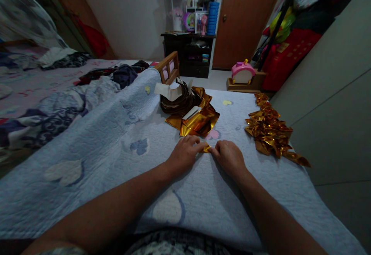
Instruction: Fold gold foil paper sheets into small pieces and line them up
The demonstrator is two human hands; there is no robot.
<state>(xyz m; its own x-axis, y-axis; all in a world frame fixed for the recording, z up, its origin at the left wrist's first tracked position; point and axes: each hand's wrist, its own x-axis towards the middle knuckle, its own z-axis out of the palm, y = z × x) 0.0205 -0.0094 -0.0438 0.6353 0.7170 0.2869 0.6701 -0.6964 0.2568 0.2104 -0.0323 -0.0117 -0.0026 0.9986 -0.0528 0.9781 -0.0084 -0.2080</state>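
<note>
A small piece of gold foil paper (pixel 206 148) lies on the bed cover between my hands. My left hand (pixel 187 151) pinches its left end between thumb and fingers. At the other end, my right hand (pixel 228 155) grips it with the fingers curled in. Just beyond my hands sits a loose stack of gold foil sheets (pixel 199 121), beside a coiled brown bundle with white paper strips (pixel 179 98). To the right, a heap of folded gold foil pieces (pixel 269 127) runs along the bed's edge.
Pale blue bedding with heart shapes (pixel 116 193) lies under everything. Rumpled clothes (pixel 60 100) cover the left side. A wooden bed rail (pixel 169 67) stands behind the bundle. Farther back are a dark cabinet (pixel 187 54), a pink toy (pixel 242 72) and a wooden door (pixel 246 19).
</note>
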